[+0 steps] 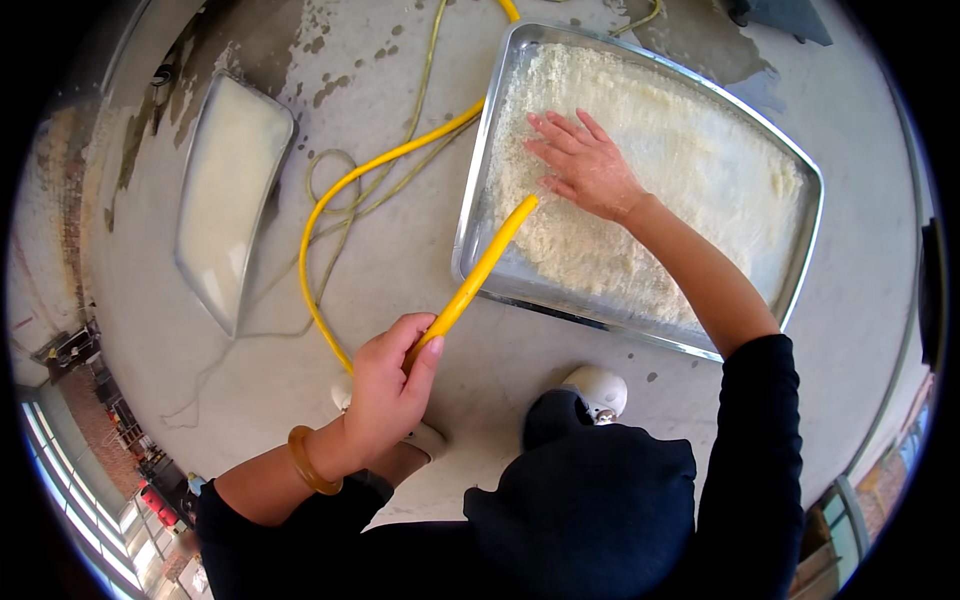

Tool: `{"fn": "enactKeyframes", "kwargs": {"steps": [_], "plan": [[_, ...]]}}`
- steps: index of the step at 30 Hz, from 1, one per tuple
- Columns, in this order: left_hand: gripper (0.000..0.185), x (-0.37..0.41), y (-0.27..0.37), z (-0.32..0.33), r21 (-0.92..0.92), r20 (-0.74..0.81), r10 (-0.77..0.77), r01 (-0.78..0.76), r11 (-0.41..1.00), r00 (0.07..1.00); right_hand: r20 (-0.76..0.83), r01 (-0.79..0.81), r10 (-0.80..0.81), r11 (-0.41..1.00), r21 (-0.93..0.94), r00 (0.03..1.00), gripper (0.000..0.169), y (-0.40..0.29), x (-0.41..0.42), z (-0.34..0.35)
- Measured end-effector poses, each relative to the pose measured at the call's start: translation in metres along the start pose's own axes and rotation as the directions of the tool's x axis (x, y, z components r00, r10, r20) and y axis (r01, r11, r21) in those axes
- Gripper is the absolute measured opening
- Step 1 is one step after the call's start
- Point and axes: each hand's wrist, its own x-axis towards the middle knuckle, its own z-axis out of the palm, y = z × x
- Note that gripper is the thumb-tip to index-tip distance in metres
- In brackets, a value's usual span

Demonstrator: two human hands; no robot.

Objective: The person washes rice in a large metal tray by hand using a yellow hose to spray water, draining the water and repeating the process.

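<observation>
My left hand (pixel 394 375) grips a yellow hose (pixel 480 274) a little way below its end. The hose's mouth points up over a large metal tray (pixel 469 202) on the floor. Wet, whitish grains, like rice, (pixel 600 255) are spread across the tray in an uneven layer with cloudy liquid. Just beyond the hose's mouth my right hand (pixel 585 165) lies palm down on or just over the grains, its fingers spread and wet. Whether water flows from the hose is hard to tell.
A second tray (pixel 289 124) of cloudy, whitish liquid stands on the concrete floor to the left. Between the trays the yellow hose curves beside a thinner, tangled yellowish hose (pixel 349 217). Wet patches (pixel 697 52) mark the floor. A white shoe (pixel 598 388) shows below the large tray.
</observation>
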Motion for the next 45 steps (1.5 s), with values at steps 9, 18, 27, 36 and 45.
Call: {"fn": "enactKeyframes", "kwargs": {"steps": [9,18,27,36,45], "plan": [[0.012,-0.017,-0.003,-0.014,-0.076,0.073,-0.106,0.111,0.991,0.992,-0.016,-0.071,0.072,0.997,0.023,0.997,0.072,-0.015,0.004,0.025],[0.011,-0.023,-0.006,-0.029,-0.063,0.127,-0.138,0.147,0.987,0.982,0.076,0.027,-0.037,0.991,0.127,0.996,0.072,-0.075,-0.028,0.021],[0.01,-0.021,-0.007,-0.022,-0.031,0.149,-0.108,0.114,0.993,0.983,0.122,0.187,-0.216,0.959,0.214,0.969,0.065,-0.095,-0.056,0.027],[0.01,-0.012,-0.011,-0.014,-0.076,0.146,-0.096,0.108,0.991,0.985,0.195,0.109,-0.161,0.961,0.252,0.968,0.062,-0.091,-0.077,0.026],[0.012,-0.001,-0.006,-0.005,-0.117,0.145,-0.04,0.058,0.991,0.989,0.032,0.004,-0.002,0.999,-0.045,1.0,0.066,-0.028,-0.008,0.014]]}}
